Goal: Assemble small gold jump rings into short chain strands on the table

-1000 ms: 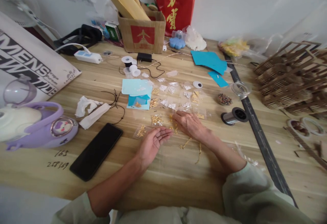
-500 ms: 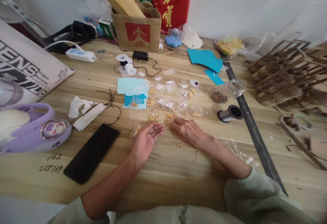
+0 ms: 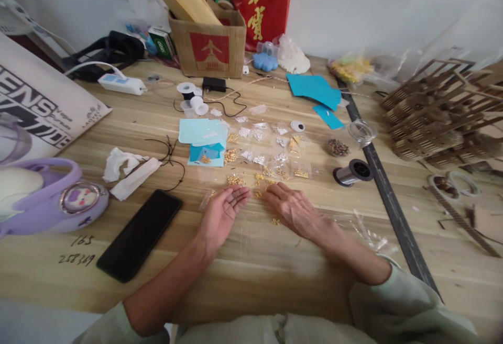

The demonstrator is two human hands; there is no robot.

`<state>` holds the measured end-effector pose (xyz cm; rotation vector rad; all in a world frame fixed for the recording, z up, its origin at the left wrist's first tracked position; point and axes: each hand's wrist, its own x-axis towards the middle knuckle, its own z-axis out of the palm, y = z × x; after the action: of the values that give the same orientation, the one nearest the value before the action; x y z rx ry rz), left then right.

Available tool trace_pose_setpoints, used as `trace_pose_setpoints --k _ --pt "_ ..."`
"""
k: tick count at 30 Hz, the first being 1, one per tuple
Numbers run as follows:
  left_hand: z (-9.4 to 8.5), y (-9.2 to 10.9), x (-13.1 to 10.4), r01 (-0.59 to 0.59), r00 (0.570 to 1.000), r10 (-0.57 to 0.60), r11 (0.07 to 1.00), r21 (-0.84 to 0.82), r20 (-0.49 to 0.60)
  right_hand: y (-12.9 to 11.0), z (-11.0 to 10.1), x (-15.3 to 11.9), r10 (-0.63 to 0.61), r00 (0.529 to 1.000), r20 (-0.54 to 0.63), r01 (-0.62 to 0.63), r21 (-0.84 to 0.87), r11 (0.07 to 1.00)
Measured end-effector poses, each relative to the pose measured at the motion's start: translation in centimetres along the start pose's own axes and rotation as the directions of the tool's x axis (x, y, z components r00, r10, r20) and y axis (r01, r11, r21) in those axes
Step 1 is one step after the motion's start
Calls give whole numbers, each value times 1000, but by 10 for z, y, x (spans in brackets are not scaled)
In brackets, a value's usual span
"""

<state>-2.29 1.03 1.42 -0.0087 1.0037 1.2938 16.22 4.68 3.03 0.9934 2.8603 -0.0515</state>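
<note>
My left hand [image 3: 223,212] rests palm up on the wooden table, its fingers stretched towards the right. Whether tiny pieces lie on those fingers I cannot make out. Facing it, my right hand [image 3: 288,205] is palm down with its fingers together and bent down among small gold findings [image 3: 258,194]. Its fingertips are partly hidden, so what they pinch is unclear. A heap of gold beads [image 3: 236,179] lies just beyond my left hand, and a small bag of gold pieces [image 3: 210,196] sits beside it. Close to my right wrist is a little gold cluster [image 3: 275,221].
Small bags of silver pieces [image 3: 259,159] and gold pieces [image 3: 301,172] lie beyond my hands. A wire spool [image 3: 352,172] and a bag of dark beads [image 3: 338,147] are to the right. A phone [image 3: 139,235] and a purple bottle [image 3: 35,197] stand or lie left.
My right hand has drawn slightly back to the right, leaving more of the gold pieces between the hands in sight. My left hand stays palm up in nearly the same place.
</note>
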Motion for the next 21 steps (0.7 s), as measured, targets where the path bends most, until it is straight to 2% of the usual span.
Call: trace_pose_setpoints --k 6,14,21 --pt "-1 1 1 3 1000 -3 1000 4 9 -15 11 -6 -32 995 -99 27 -47 999" --pt "-1 -1 1 5 1000 -6 1000 8 20 -16 11 -24 -52 993 -111 59 65 996" --pt "-1 -2 3 13 1000 -13 1000 19 13 -6 18 -4 59 988 -141 -53 51 997"
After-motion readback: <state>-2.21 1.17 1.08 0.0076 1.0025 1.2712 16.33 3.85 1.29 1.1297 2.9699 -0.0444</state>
